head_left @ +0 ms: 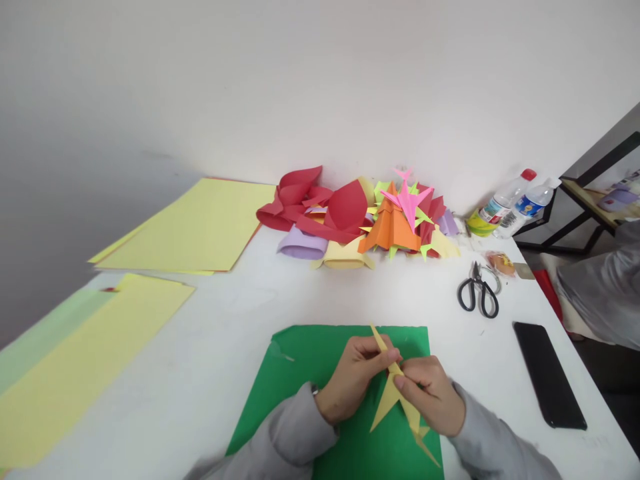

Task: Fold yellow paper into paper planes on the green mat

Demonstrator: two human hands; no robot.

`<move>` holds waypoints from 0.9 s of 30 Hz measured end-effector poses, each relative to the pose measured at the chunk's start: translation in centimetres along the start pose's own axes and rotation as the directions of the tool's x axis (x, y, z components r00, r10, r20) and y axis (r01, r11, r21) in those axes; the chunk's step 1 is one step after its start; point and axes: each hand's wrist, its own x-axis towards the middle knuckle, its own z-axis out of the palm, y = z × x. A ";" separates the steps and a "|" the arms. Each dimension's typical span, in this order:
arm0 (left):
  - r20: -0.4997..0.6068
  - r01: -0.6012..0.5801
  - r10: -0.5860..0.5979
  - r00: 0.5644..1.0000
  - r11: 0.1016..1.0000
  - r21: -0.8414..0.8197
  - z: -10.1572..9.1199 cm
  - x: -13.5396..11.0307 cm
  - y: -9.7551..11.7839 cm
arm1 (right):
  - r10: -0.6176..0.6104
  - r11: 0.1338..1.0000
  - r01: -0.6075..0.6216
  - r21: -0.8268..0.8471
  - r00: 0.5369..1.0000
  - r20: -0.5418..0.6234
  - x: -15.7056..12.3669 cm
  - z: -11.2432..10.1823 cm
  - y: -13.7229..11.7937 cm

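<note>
A yellow folded paper plane (pixel 387 403) with a pointed nose, swept wings and a small tail is held above a green sheet (pixel 295 363). My left hand (pixel 357 373) pinches it near the nose, thumb on top. My right hand (pixel 433 393) grips the body just behind, its thumb pressed on the fold and the other fingers curled. The two thumbs are close together on the paper. The undersides of the fingers are partly hidden.
Colourful folded paper pieces (pixel 345 213) are heaped by the wall. Yellow sheets (pixel 190 227) and paper strips (pixel 95 360) lie left. Black-handled scissors (pixel 479 293), a black phone (pixel 549 373) and two bottles (pixel 505 207) are on the right. Another person's grey sleeve (pixel 600 287) shows beyond the table.
</note>
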 end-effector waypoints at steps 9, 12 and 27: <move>-0.102 -0.005 0.000 0.995 0.999 -0.052 0.3 0.1 0.5 | 0.039 0.999 -0.040 0.016 0.998 0.047 0.0 0.0 0.2; -0.126 0.001 -0.011 0.992 0.997 -0.083 0.3 0.1 0.7 | 0.053 0.998 -0.054 0.015 0.998 0.043 0.0 0.0 0.3; -0.166 -0.044 0.022 0.986 0.990 -0.132 -0.3 0.4 1.3 | 0.052 0.998 -0.052 0.019 0.998 0.043 -0.1 0.3 0.4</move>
